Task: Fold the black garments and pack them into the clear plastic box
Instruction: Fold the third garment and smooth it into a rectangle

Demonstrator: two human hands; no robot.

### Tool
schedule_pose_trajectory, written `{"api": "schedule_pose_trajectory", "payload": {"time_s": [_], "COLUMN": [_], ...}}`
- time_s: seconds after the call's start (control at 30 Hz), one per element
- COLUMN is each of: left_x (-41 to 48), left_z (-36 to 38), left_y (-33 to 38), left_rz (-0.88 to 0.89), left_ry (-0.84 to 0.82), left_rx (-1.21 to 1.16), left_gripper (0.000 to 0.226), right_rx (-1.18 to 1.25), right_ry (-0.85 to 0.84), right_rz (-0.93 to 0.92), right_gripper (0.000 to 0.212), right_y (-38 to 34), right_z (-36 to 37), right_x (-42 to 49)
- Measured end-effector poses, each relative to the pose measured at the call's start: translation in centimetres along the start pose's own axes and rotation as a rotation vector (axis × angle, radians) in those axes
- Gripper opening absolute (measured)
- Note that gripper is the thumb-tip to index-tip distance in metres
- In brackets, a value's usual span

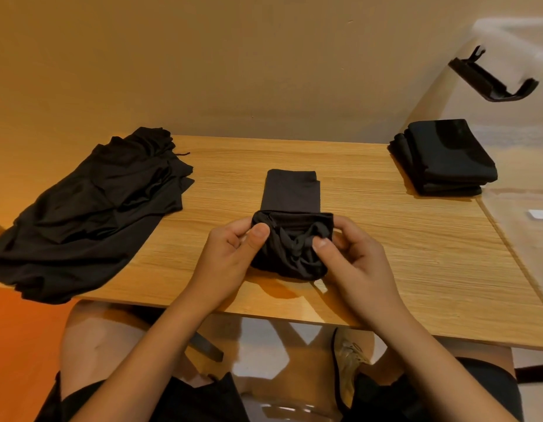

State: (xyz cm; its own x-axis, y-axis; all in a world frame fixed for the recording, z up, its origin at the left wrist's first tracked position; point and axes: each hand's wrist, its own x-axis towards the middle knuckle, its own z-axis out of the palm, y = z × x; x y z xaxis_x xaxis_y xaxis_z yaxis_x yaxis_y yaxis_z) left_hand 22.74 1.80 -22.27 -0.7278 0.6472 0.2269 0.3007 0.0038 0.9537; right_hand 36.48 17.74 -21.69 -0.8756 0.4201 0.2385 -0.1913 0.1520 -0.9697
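A loose pile (pixel 90 208) of black garments lies on the left end of the worktop (pixel 401 254) and spills over its left and near edges. In the middle, one narrow black garment (pixel 290 193) lies with its far part flat on the wood. Its near part is bunched up, just inside the near edge. The left hand (pixel 230 254) grips the left side of that bunch, thumb on top and fingers curled under. The right hand (pixel 352 257) pinches the right side in the same way. At the far right corner sits a stack (pixel 443 156) of folded black garments. The clear box (pixel 507 35) stands at the right edge with a black clip (pixel 492 77) on its wall. The stack is right against it, and I cannot tell whether it lies inside.
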Motion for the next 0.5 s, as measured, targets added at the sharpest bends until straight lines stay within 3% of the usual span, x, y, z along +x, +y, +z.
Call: {"api": "schedule_pose_trajectory", "payload": {"time_s": [0.1,0.2,0.3,0.5], "left_x": [0.2,0.2,0.4,0.4], "left_z": [0.7,0.9,0.6,0.9], "left_y": [0.2,0.9,0.6,0.3], "left_rz": [-0.032,-0.111,-0.138,-0.139], "left_ry": [0.013,0.018,-0.096,-0.042], "left_rx": [-0.031,-0.109,-0.15,-0.105], "left_gripper": [0.039,0.039,0.053,0.046], "right_rx": [0.033,-0.045,-0.07,0.026], "right_ry": [0.041,0.088,0.133,-0.038], "right_rz": [0.095,0.196,0.234,0.221], "right_gripper": [0.035,0.036,0.03,0.054], "right_y": [-0.1,0.2,0.2,-0.3], "right_z": [0.1,0.1,0.1,-0.5], "right_x": [0.7,1.4,2.1,1.4]}}
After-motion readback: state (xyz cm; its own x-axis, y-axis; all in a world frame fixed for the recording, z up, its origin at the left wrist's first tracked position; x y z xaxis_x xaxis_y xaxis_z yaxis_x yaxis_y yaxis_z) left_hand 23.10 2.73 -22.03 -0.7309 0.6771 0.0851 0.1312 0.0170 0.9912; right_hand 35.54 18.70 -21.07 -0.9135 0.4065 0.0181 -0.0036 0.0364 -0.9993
